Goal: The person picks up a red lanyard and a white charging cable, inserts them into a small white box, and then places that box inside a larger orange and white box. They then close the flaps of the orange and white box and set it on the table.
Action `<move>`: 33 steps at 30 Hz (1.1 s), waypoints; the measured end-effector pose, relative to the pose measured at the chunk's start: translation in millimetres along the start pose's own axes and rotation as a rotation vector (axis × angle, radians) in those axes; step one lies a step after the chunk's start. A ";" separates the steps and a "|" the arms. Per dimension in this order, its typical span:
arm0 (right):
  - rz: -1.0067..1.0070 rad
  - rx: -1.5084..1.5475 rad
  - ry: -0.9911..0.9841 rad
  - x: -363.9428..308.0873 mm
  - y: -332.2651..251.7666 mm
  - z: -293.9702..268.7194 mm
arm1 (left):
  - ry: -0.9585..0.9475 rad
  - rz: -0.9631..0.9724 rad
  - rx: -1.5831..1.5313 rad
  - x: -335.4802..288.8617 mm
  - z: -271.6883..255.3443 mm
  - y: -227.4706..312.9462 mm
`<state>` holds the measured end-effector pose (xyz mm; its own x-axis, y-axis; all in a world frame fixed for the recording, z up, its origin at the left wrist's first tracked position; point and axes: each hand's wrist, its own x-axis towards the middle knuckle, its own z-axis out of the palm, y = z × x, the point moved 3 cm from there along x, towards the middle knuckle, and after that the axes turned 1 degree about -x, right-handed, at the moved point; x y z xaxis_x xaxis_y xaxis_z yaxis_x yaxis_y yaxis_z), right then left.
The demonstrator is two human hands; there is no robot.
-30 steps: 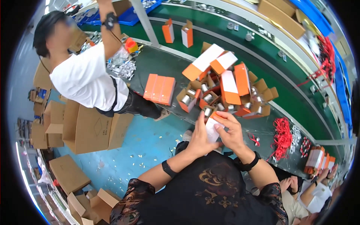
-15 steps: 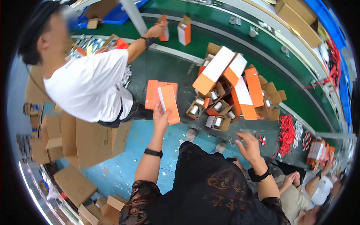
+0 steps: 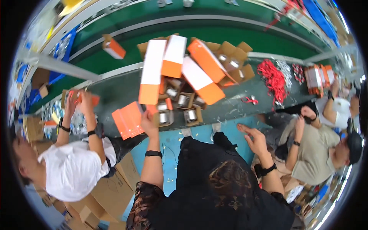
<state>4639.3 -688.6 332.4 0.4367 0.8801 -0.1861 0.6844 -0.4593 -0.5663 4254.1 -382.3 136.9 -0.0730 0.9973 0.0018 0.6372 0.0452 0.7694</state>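
Observation:
My left hand reaches forward to a small stack of flat orange cartons lying on the grey bench, its fingers on the stack's right edge. Whether it grips a carton I cannot tell for sure. My right hand hovers over the blue floor near the bench's front edge, fingers spread, holding nothing. Just beyond my left hand stand several open brown boxes with metal cylinders inside, and behind them lean tall orange and white cartons.
A person in a white shirt works at my left with both hands raised at the bench. Another person in a khaki shirt sits at my right. Red cords lie on the bench. Brown cardboard boxes are piled at lower left.
My hands parted from the small box they held together. My left hand went to the flat orange cartons and stays there; my right hand dropped low and open. My view swung right.

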 end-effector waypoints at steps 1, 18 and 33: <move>-0.021 -0.007 0.008 0.2 14.3 6.9 | 0.033 0.111 0.020 -2.1 1.6 -6.3; 0.265 0.098 0.352 167.3 205.3 57.3 | 0.058 0.179 0.732 -59.0 -39.4 -0.9; 0.146 0.478 -0.135 125.4 167.2 103.4 | 0.179 -0.180 -0.484 -95.3 28.8 36.4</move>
<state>4748.1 -642.6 131.4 0.4072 0.8330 -0.3745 0.2653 -0.5003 -0.8243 4306.4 -474.1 146.2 -0.3050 0.9489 -0.0808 0.1793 0.1405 0.9737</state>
